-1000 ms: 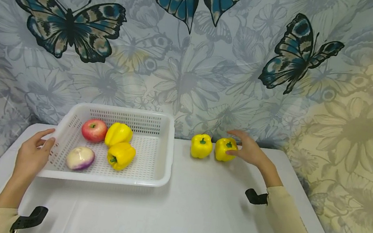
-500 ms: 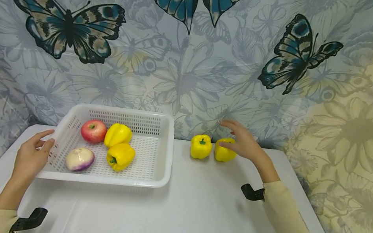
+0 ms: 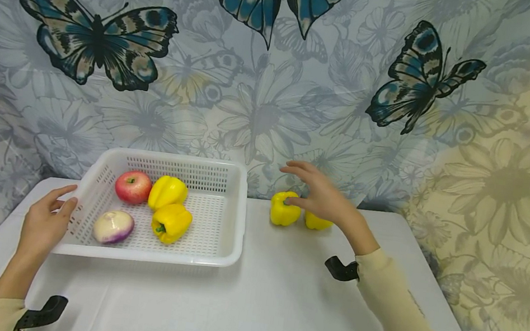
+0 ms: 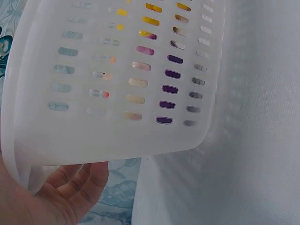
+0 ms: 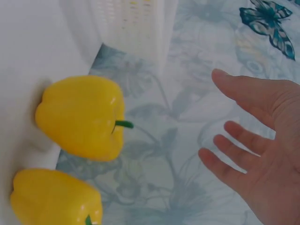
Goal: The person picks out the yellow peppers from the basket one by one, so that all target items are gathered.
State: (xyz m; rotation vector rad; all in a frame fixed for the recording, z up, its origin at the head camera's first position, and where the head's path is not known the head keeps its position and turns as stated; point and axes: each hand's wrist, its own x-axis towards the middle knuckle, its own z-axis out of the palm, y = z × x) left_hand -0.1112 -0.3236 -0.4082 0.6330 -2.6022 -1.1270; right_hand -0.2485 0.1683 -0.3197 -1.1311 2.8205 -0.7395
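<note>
At the left end of a white plastic basket (image 3: 226,262), my left hand (image 3: 45,219) grips the rim; the left wrist view has its fingers (image 4: 91,185) bent beneath the rim. My right hand (image 3: 324,193) hovers above two yellow bell peppers (image 3: 281,213) on the table, its fingers spread and holding nothing. In the right wrist view both peppers lie apart from the hand, one with a green stem (image 5: 124,124) pointing at it. Inside the basket are a red apple (image 3: 133,187), a white and purple eggplant (image 3: 112,226) and two yellow bell peppers touching each other (image 3: 171,223).
A white cloth covers the table (image 3: 244,315). Directly behind it rises a wall hanging (image 3: 262,114) printed with flowers and butterflies. The basket stands left of the two loose peppers, with a gap between them.
My right hand has lifted off the right-hand loose pepper and moved left, over toward the other one. The left hand and the basket have stayed in place.
</note>
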